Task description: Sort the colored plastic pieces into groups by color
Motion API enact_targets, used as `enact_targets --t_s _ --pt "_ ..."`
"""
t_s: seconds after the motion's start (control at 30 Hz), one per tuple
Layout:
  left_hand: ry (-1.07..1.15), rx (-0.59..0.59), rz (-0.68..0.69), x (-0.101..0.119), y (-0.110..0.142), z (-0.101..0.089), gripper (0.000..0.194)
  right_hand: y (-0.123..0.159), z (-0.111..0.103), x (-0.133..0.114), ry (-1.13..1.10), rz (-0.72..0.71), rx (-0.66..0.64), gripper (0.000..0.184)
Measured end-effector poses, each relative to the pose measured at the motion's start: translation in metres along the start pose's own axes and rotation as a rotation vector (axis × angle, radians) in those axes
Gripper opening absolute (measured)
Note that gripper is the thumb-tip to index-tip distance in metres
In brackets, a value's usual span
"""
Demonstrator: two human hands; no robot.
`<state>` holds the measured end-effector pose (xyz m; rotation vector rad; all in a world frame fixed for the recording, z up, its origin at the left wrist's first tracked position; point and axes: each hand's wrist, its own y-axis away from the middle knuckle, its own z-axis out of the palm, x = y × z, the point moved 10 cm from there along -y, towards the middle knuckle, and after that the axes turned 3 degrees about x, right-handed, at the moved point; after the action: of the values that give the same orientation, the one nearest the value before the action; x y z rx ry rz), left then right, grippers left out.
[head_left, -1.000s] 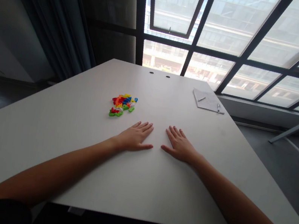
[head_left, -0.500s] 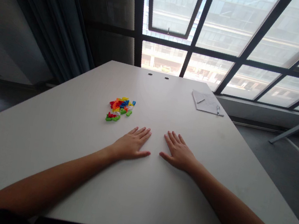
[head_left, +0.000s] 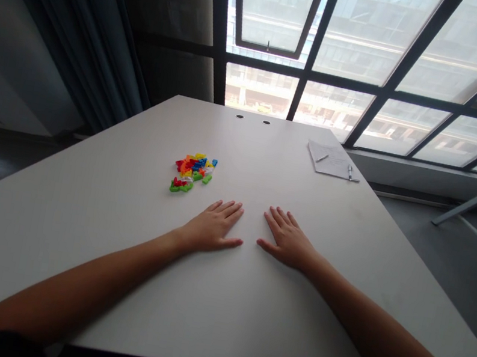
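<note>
My left hand (head_left: 213, 226) lies flat on the white table (head_left: 224, 316), its thumb stretched inward and its fingers pointing away from me. Opposite it, my right hand (head_left: 287, 239) rests palm down in the same way, with a narrow gap between the two thumbs. Neither hand holds anything. Beyond my left hand, a bit to its left, is a loose heap of small plastic pieces (head_left: 199, 165) in red, orange, yellow, blue, green and white. The pieces are too small to tell their exact kind. Neither hand touches them.
Sheets of paper (head_left: 336, 164) lie at the table's far right edge, with a pen (head_left: 322, 158) and a second pen (head_left: 350, 172) on them. Two dark round inserts are set near the far edge. Behind stand large windows; a dark curtain (head_left: 76, 23) hangs at left.
The view has shifted very slightly. Both hands and the heap of plastic pieces stay where they were on the table.
</note>
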<state>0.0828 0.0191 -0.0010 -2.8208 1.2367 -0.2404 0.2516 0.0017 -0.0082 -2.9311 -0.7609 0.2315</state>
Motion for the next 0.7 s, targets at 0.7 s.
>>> enact_targets --t_s 0.7 --pt "0.005 0.079 0.007 0.000 -0.004 -0.011 0.074 0.000 -0.037 -0.003 -0.167 -0.094 0.374 0.036"
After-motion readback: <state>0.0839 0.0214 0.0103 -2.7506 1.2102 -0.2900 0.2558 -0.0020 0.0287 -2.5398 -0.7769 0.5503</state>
